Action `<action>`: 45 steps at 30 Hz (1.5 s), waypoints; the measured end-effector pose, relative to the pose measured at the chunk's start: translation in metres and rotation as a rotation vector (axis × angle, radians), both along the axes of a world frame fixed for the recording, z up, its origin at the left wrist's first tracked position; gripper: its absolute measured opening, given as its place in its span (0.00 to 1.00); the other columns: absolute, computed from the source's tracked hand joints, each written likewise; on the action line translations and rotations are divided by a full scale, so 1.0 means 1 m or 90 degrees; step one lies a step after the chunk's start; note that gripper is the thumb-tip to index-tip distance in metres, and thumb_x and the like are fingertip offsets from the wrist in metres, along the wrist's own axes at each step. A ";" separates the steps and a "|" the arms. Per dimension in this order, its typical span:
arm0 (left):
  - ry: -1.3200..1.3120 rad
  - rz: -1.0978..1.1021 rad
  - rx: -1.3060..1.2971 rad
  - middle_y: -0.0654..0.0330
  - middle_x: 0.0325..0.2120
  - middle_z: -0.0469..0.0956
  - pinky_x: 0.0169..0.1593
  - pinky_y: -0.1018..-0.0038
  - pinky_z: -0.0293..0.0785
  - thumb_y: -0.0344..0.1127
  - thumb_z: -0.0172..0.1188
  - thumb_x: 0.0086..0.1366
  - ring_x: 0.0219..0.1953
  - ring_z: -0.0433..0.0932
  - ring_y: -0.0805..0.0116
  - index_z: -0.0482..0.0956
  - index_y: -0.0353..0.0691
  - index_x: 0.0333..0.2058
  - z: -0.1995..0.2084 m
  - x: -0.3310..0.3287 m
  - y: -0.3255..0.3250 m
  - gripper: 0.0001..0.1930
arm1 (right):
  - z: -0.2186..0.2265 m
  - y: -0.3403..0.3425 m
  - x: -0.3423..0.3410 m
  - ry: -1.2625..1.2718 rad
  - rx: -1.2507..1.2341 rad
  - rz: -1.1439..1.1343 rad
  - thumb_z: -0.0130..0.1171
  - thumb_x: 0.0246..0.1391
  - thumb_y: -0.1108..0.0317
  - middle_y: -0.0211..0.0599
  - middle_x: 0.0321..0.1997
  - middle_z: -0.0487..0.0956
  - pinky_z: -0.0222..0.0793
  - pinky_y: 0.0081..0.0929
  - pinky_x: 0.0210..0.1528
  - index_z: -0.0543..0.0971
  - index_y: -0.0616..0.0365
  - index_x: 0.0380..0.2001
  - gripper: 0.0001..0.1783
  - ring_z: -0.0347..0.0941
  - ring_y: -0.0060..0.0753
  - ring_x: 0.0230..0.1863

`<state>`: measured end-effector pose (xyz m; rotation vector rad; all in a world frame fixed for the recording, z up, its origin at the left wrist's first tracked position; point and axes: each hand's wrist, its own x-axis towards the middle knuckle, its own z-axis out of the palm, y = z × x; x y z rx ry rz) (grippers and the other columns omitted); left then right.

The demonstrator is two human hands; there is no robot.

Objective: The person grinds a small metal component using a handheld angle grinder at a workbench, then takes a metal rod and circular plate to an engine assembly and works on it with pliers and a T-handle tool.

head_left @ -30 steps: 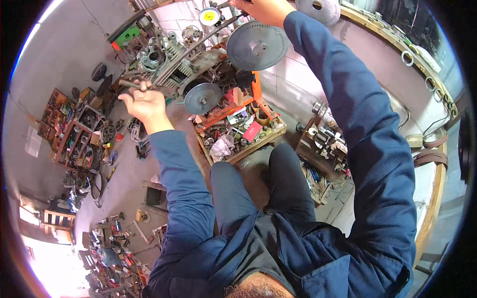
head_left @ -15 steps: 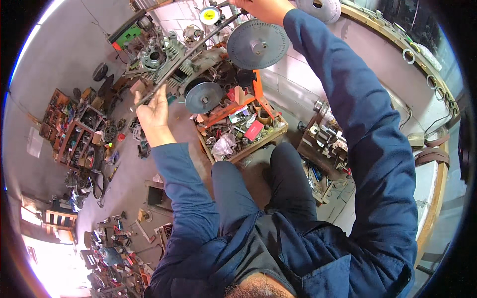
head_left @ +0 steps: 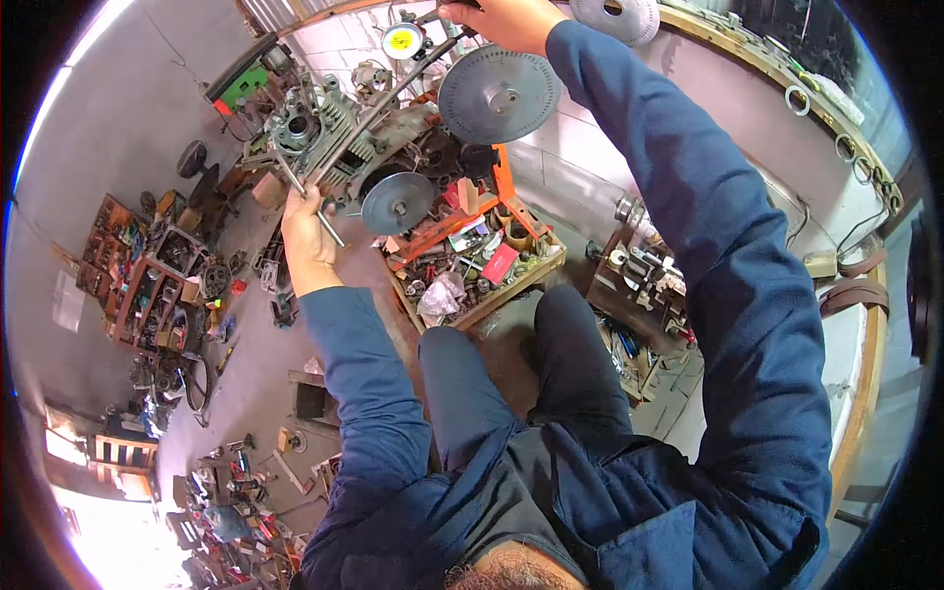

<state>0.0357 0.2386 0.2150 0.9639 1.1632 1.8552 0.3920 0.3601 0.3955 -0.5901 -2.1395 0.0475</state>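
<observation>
- One view only, from a fisheye camera on the person's head, looking steeply down over the chest and knees; nothing is shared with a second view
- The person's hair sits at the lower edge; both blue sleeves rise from there
- The engine point(head_left: 339, 138) lies near, toward the top; the left hand point(head_left: 310, 241) and right hand point(head_left: 501, 20) reach it
- The wooden tray point(head_left: 477, 261) sits mid-frame; the floor bends toward the dark rim

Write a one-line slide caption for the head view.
Left hand grips a thin metal rod at a greasy engine block; right hand reaches up beside grey pulley discs.
</observation>
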 end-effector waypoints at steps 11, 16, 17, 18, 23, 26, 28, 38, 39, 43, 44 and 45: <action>-0.317 -0.024 0.414 0.70 0.30 0.70 0.47 0.67 0.62 0.57 0.51 0.72 0.32 0.67 0.69 0.76 0.48 0.38 -0.011 -0.002 0.030 0.19 | -0.002 0.002 0.001 0.019 0.042 0.007 0.58 0.61 0.67 0.49 0.24 0.81 0.71 0.40 0.32 0.82 0.65 0.38 0.11 0.78 0.46 0.25; -0.378 0.155 0.325 0.59 0.44 0.79 0.63 0.54 0.63 0.56 0.53 0.71 0.50 0.76 0.60 0.76 0.42 0.48 0.002 -0.009 0.032 0.22 | 0.002 -0.007 -0.002 -0.009 -0.071 -0.014 0.58 0.61 0.67 0.51 0.28 0.82 0.72 0.42 0.35 0.81 0.66 0.38 0.11 0.80 0.50 0.30; -0.385 0.027 0.311 0.51 0.55 0.75 0.71 0.48 0.54 0.58 0.54 0.70 0.61 0.70 0.53 0.71 0.38 0.54 0.005 -0.016 0.026 0.28 | 0.001 -0.005 -0.002 -0.009 -0.071 -0.013 0.58 0.61 0.67 0.51 0.28 0.82 0.72 0.42 0.35 0.81 0.66 0.38 0.11 0.80 0.50 0.30; -0.385 0.029 0.311 0.51 0.55 0.75 0.71 0.48 0.54 0.58 0.54 0.70 0.61 0.70 0.53 0.71 0.38 0.54 0.006 -0.011 0.020 0.28 | 0.000 -0.004 -0.001 -0.004 -0.039 -0.013 0.58 0.61 0.67 0.52 0.29 0.82 0.72 0.42 0.35 0.81 0.66 0.38 0.11 0.80 0.51 0.31; -0.538 0.056 0.082 0.35 0.60 0.68 0.70 0.41 0.57 0.48 0.55 0.71 0.64 0.67 0.38 0.58 0.23 0.62 0.013 -0.010 0.008 0.34 | 0.005 -0.005 0.004 0.001 -0.032 -0.012 0.58 0.60 0.68 0.52 0.30 0.83 0.73 0.42 0.37 0.81 0.66 0.39 0.11 0.80 0.52 0.32; -0.428 -0.130 0.363 0.32 0.64 0.61 0.72 0.55 0.61 0.28 0.49 0.72 0.67 0.65 0.43 0.56 0.18 0.63 -0.005 -0.015 0.008 0.26 | 0.000 -0.007 -0.002 0.001 -0.041 -0.005 0.59 0.59 0.68 0.52 0.29 0.82 0.73 0.42 0.37 0.81 0.66 0.38 0.11 0.80 0.53 0.32; -0.397 -0.272 0.498 0.37 0.67 0.59 0.74 0.57 0.59 0.26 0.50 0.72 0.69 0.61 0.47 0.56 0.19 0.63 -0.008 -0.006 0.003 0.26 | -0.001 -0.005 0.001 -0.004 -0.028 -0.010 0.59 0.59 0.68 0.52 0.29 0.82 0.73 0.43 0.36 0.81 0.66 0.38 0.11 0.80 0.53 0.32; -0.087 -0.057 0.178 0.64 0.48 0.75 0.46 0.68 0.66 0.32 0.55 0.72 0.46 0.71 0.69 0.71 0.44 0.55 0.003 -0.006 0.016 0.14 | 0.000 -0.005 -0.002 0.012 -0.014 0.000 0.59 0.59 0.67 0.53 0.31 0.82 0.72 0.43 0.38 0.81 0.65 0.38 0.11 0.80 0.54 0.34; -0.101 -0.011 0.212 0.65 0.46 0.74 0.46 0.69 0.64 0.38 0.56 0.72 0.45 0.70 0.70 0.72 0.45 0.53 0.005 -0.001 0.020 0.13 | 0.000 -0.007 -0.002 0.010 -0.036 0.000 0.59 0.59 0.67 0.53 0.31 0.82 0.72 0.42 0.38 0.81 0.66 0.39 0.11 0.80 0.54 0.34; -0.270 -0.039 0.327 0.68 0.33 0.71 0.46 0.67 0.64 0.58 0.50 0.72 0.40 0.68 0.71 0.74 0.46 0.41 0.009 0.011 0.022 0.20 | -0.006 0.003 0.004 -0.006 0.007 -0.008 0.59 0.60 0.67 0.53 0.32 0.82 0.72 0.42 0.38 0.81 0.66 0.39 0.11 0.80 0.53 0.34; -0.315 -0.080 0.388 0.68 0.29 0.70 0.47 0.66 0.65 0.60 0.48 0.72 0.38 0.68 0.70 0.75 0.45 0.38 0.007 0.006 0.023 0.22 | -0.005 0.002 0.003 -0.004 0.008 -0.004 0.59 0.60 0.67 0.53 0.32 0.82 0.72 0.42 0.38 0.81 0.66 0.39 0.11 0.80 0.53 0.34; -0.303 -0.011 0.505 0.67 0.23 0.69 0.50 0.64 0.67 0.60 0.50 0.71 0.34 0.68 0.67 0.76 0.44 0.36 0.001 0.000 0.039 0.23 | -0.004 0.001 0.002 0.005 -0.004 0.002 0.59 0.60 0.67 0.53 0.32 0.82 0.72 0.42 0.38 0.81 0.66 0.39 0.11 0.80 0.53 0.34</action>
